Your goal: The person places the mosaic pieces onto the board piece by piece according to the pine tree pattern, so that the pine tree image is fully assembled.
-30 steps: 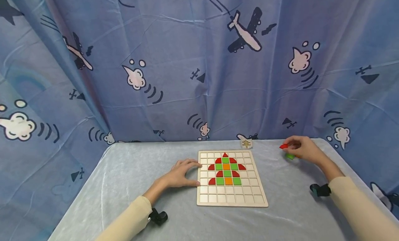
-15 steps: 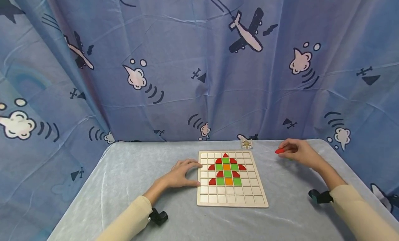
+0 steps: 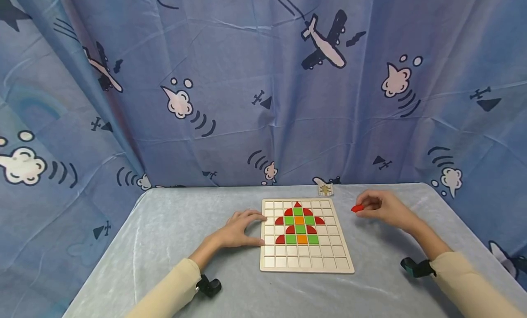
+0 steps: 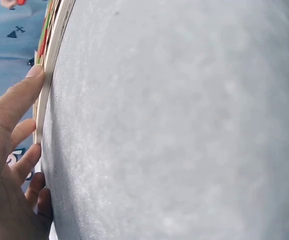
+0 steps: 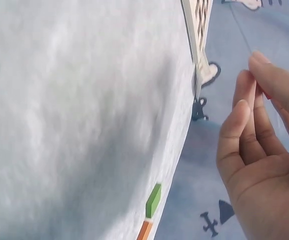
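A wooden grid board (image 3: 306,264) lies on the table, bearing red, green and orange pieces in a stepped, tree-like pattern. My left hand (image 3: 236,230) rests at its left edge, with the thumb and a fingertip touching the rim. In the left wrist view the thumb (image 4: 22,97) lies against the board's side (image 4: 47,95). To the right of the board, above the cloth, my right hand (image 3: 386,209) pinches a small red piece (image 3: 357,208) between thumb and fingertips. In the right wrist view the fingers mostly hide that piece.
A green block (image 5: 153,201) and an orange block (image 5: 144,230) lie on the table near the right hand. A small patterned card (image 3: 325,190) sits behind the board at the table's back edge. Blue curtain (image 3: 230,103) hangs around the grey-white cloth.
My right hand has moved left and toward me with the red piece, away from the loose blocks at the back right. The left hand and the board have stayed put.
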A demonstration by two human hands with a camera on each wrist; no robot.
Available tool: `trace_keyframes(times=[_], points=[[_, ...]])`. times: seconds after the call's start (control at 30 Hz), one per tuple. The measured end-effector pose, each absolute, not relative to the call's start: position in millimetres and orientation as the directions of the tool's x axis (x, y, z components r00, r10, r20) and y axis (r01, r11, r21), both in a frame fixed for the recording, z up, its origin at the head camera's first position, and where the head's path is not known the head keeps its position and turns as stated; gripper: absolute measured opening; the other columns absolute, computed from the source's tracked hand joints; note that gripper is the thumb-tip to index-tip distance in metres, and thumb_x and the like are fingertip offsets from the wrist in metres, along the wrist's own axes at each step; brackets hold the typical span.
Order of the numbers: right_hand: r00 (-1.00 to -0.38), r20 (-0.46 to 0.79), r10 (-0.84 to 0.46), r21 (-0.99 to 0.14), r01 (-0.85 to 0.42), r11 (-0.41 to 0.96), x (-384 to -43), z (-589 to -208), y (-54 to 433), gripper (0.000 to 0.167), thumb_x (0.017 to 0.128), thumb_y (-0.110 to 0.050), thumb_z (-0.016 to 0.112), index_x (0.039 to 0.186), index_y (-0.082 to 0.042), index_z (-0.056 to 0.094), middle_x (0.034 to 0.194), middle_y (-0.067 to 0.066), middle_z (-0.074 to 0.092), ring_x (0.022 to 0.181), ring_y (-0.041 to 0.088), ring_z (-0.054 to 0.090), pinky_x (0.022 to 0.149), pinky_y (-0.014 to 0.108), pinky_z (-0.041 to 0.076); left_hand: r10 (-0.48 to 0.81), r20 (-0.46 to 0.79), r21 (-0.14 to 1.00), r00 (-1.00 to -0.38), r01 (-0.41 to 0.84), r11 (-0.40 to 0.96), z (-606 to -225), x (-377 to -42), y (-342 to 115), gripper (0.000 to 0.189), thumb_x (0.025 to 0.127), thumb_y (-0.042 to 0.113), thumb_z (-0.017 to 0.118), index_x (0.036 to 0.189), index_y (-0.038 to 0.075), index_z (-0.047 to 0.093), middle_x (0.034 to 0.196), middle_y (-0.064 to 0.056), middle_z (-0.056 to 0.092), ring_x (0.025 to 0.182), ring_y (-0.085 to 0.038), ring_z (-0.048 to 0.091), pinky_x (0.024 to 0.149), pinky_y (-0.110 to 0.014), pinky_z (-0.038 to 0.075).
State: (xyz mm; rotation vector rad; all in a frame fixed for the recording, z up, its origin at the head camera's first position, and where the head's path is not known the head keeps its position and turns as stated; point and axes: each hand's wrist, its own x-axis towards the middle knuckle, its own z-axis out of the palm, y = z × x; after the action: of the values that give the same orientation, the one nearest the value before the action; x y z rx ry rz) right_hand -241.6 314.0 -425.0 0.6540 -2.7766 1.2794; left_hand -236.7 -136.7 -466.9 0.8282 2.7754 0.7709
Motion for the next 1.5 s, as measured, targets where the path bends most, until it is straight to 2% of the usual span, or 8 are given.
trace_keyframes(times=[0.23,0.53,0.77,0.93,1.07,1.13,1.27,1.5], points=[[-0.895,0.198,-0.4,-0.732,-0.406,0.546,-233,-429,296,0.023,0.076,-0.009,0.083,0.094,-0.009,0.069,0.09,0.009,0.072,0.073,0.009,0.065,0.067,0.022,0.055,0.548,0.01,0.517,-0.836,0.474,0.713,-468,-237,-137,0.068,0.08,0.053,0.077,0.139,0.031,0.054,0.153,0.002,0.044,0.135,-0.03,0.037,0.11,-0.056,0.032],[-0.883,0.163,-0.44,-0.824,-0.367,0.431,-223,-435,275,0.018,0.078,-0.006,0.081,0.09,-0.004,0.069,0.095,0.015,0.074,0.071,0.028,0.07,0.057,0.025,0.05,0.56,0.025,0.509,-0.828,0.493,0.706,-468,-237,-138,0.067,0.08,0.051,0.077,0.139,0.028,0.054,0.152,-0.001,0.044,0.133,-0.031,0.039,0.109,-0.056,0.033],[-0.885,0.133,-0.445,-0.825,-0.348,0.446,-219,-438,267,0.014,0.081,-0.011,0.08,0.087,-0.007,0.068,0.093,0.011,0.074,0.068,0.016,0.066,0.058,0.024,0.049,0.562,0.025,0.515,-0.827,0.493,0.702,-467,-237,-138,0.067,0.08,0.05,0.078,0.139,0.027,0.054,0.151,-0.002,0.045,0.133,-0.032,0.039,0.108,-0.057,0.033],[-0.886,0.095,-0.454,-0.812,-0.332,0.479,-215,-440,263,0.018,0.082,-0.015,0.08,0.096,-0.009,0.069,0.092,0.008,0.071,0.071,0.009,0.06,0.063,0.022,0.051,0.555,0.015,0.511,-0.831,0.484,0.711,-467,-237,-138,0.068,0.08,0.051,0.078,0.14,0.029,0.054,0.153,0.0,0.044,0.134,-0.031,0.038,0.11,-0.056,0.032],[-0.882,0.073,-0.465,-0.81,-0.324,0.488,-213,-441,259,0.026,0.086,-0.015,0.076,0.11,-0.007,0.07,0.099,0.011,0.07,0.08,0.008,0.063,0.072,0.022,0.054,0.552,0.009,0.512,-0.834,0.478,0.714,-467,-238,-138,0.068,0.08,0.051,0.077,0.14,0.031,0.053,0.153,0.002,0.043,0.135,-0.03,0.038,0.11,-0.055,0.032],[-0.882,0.064,-0.467,-0.813,-0.318,0.488,-212,-441,257,0.028,0.088,-0.015,0.073,0.114,-0.006,0.07,0.104,0.015,0.07,0.08,0.008,0.064,0.072,0.022,0.054,0.553,0.01,0.511,-0.833,0.479,0.713,-467,-238,-138,0.068,0.08,0.051,0.077,0.14,0.03,0.053,0.153,0.003,0.044,0.135,-0.03,0.038,0.11,-0.055,0.032],[-0.878,0.055,-0.476,-0.818,-0.313,0.482,-211,-441,252,0.024,0.09,-0.015,0.071,0.112,-0.004,0.07,0.11,0.02,0.07,0.081,0.008,0.064,0.072,0.023,0.054,0.552,0.005,0.508,-0.834,0.478,0.717,-466,-237,-138,0.067,0.08,0.051,0.077,0.14,0.031,0.053,0.153,0.004,0.044,0.134,-0.029,0.038,0.11,-0.053,0.032],[-0.869,0.035,-0.494,-0.812,-0.313,0.492,-210,-440,243,0.026,0.092,-0.016,0.069,0.116,-0.006,0.071,0.106,0.015,0.068,0.08,0.006,0.058,0.068,0.022,0.051,0.55,0.005,0.502,-0.835,0.478,0.721,-467,-238,-138,0.067,0.08,0.052,0.077,0.14,0.032,0.053,0.152,0.003,0.044,0.135,-0.029,0.038,0.11,-0.054,0.032]])
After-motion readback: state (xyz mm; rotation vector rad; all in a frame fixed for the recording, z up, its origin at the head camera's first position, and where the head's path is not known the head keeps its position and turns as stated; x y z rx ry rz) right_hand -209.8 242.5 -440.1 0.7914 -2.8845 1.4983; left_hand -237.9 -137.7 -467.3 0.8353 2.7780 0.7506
